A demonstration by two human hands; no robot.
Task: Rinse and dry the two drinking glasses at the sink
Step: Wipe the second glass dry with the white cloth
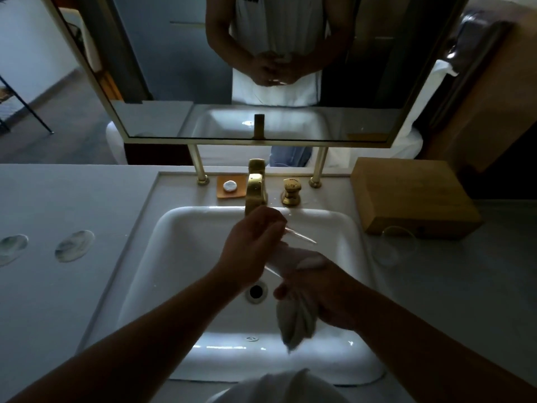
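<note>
Over the white sink, my left hand grips a clear drinking glass, tilted with its rim toward the right. My right hand holds a white cloth, one end pushed into the glass, the other hanging down over the basin. A second clear glass stands upright on the counter to the right of the sink, in front of a wooden box.
A brass tap and its knob stand behind the basin, beside an orange soap dish. The wooden box sits at the right. Two round coasters lie on the left counter. A framed mirror hangs above.
</note>
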